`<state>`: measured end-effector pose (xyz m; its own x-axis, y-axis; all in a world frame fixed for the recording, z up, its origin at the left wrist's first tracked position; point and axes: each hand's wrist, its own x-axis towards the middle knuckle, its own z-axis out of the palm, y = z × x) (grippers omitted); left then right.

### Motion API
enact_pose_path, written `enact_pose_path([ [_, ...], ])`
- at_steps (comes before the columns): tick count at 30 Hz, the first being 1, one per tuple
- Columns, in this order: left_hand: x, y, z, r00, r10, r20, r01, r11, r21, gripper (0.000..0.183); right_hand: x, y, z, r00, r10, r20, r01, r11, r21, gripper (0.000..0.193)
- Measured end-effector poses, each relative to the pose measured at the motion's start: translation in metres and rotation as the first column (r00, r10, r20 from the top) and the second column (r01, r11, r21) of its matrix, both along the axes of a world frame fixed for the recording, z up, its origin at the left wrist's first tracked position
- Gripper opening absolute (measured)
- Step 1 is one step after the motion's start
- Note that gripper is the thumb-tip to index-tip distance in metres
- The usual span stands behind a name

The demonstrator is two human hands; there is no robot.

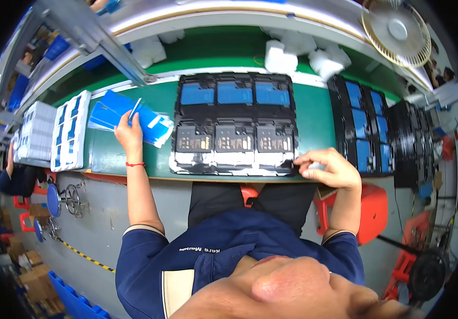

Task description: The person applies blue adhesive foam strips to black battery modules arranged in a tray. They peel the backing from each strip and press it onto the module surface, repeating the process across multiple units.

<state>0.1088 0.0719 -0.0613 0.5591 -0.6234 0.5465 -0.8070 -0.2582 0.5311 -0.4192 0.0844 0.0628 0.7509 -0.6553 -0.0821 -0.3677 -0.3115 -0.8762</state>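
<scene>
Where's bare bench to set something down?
On the green bench: a strip between the middle tray and the trays farther right, and a patch below the blue sheets, right of the white tray. Crowded: left end by the white stack, far right, and near the right hand.

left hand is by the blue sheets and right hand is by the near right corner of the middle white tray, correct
Not quite: the middle tray is black, not white, as the head view shows. The left hand is by the blue sheets, and the right hand is by that tray's near right corner.
</scene>
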Motion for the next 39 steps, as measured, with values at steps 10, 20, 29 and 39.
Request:
enact_pose_path([
  [10,-0.101,-0.068,0.108,0.739,-0.621,-0.26,0.499,0.765,-0.408,0.019,0.143,-0.128,-0.04,0.906,-0.184,0.382,0.276,0.94,-0.2,0.027],
  [20,-0.161,-0.069,0.072,0.491,-0.791,-0.365,0.769,0.591,-0.245,0.025,0.164,-0.121,-0.053,0.886,-0.139,0.443,0.386,0.751,-0.537,0.061],
  [29,-0.161,-0.07,0.071,0.649,-0.743,-0.164,0.699,0.667,-0.257,0.027,0.163,-0.124,-0.068,0.826,-0.238,0.511,0.482,0.767,-0.424,0.021],
  [39,-0.159,-0.068,0.071,0.048,-0.585,-0.81,0.83,0.474,-0.293,0.054,0.163,-0.114,-0.061,0.837,-0.19,0.513,0.432,0.804,-0.407,0.013],
])
